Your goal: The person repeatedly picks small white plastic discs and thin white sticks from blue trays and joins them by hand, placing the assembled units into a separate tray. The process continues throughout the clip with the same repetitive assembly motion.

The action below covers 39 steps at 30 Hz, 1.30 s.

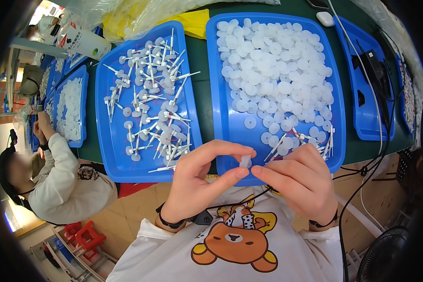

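Observation:
My left hand [199,181] pinches a small white plastic cap [245,161] between thumb and forefinger, just in front of my chest. My right hand [301,181] meets it from the right, its fingertips touching the same piece. Beyond my hands lies a blue tray [221,127] heaped with loose white round caps [272,70] and a few thin white stems [315,141] at its near right corner. To its left a second blue tray [105,141] carries several assembled white pieces with stems [152,103].
The trays rest on a dark green table [199,61]. A third blue tray [362,117] on the right holds a black power adapter [373,68] with cables. Another person [66,178] sits at the left by more trays. A yellow bag [192,21] lies behind. A fan [385,256] stands at lower right.

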Each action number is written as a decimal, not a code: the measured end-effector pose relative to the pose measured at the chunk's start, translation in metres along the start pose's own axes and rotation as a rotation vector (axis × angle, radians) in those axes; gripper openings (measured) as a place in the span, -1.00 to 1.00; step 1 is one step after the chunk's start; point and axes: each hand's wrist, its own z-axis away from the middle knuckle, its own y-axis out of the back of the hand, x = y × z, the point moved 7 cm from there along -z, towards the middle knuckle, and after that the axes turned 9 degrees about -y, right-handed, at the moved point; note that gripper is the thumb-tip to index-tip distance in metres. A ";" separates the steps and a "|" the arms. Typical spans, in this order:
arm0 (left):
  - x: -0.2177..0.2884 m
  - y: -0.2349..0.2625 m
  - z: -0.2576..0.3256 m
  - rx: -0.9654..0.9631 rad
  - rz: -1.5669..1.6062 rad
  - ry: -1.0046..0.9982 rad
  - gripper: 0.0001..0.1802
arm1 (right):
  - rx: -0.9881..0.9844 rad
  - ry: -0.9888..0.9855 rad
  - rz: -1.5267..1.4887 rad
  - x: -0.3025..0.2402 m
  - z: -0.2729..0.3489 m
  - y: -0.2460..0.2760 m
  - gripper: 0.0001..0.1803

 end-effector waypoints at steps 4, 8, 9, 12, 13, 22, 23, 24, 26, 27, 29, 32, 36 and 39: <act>-0.003 -0.002 0.001 0.007 0.081 0.039 -0.68 | 0.021 0.014 0.051 -0.002 0.002 0.002 -0.54; -0.003 -0.002 0.002 0.012 0.135 0.029 -0.67 | 0.047 0.033 0.091 -0.001 0.004 0.000 -0.52; -0.004 -0.001 0.002 -0.002 0.129 0.017 -0.67 | 0.045 0.043 0.098 -0.002 0.004 0.000 -0.52; -0.004 0.000 0.002 0.001 0.134 0.017 -0.67 | 0.046 0.065 0.121 -0.005 0.004 -0.001 -0.53; -0.005 -0.001 0.002 0.007 0.140 0.023 -0.67 | 0.049 0.067 0.131 -0.006 0.005 -0.002 -0.53; -0.003 -0.002 0.001 -0.050 0.056 -0.007 -0.66 | 0.060 0.063 0.127 -0.006 0.004 -0.002 -0.55; -0.002 -0.003 -0.001 -0.070 0.045 -0.020 -0.65 | 0.067 0.060 0.117 -0.006 0.003 -0.002 -0.56; -0.001 -0.004 -0.001 -0.086 0.033 -0.034 -0.65 | 0.096 0.022 0.069 -0.003 0.004 -0.002 -0.60; 0.001 -0.006 -0.002 -0.093 0.019 -0.045 -0.64 | 0.156 -0.052 -0.025 0.002 0.007 -0.005 -0.66; 0.002 -0.007 -0.001 -0.082 0.015 -0.043 -0.64 | 0.127 -0.080 -0.033 0.003 0.007 -0.005 -0.67; 0.002 -0.007 -0.001 -0.069 0.010 -0.045 -0.64 | 0.068 -0.137 -0.048 0.005 0.009 -0.004 -0.69; 0.003 -0.007 -0.002 -0.081 0.019 -0.069 -0.64 | 0.066 -0.128 -0.076 0.003 0.010 -0.003 -0.67; 0.002 -0.008 -0.001 -0.072 0.046 -0.109 -0.64 | 0.052 -0.135 -0.085 0.000 0.009 -0.007 -0.67; 0.003 -0.009 0.000 -0.092 0.009 -0.149 -0.66 | 0.045 -0.144 -0.086 -0.002 0.010 -0.007 -0.69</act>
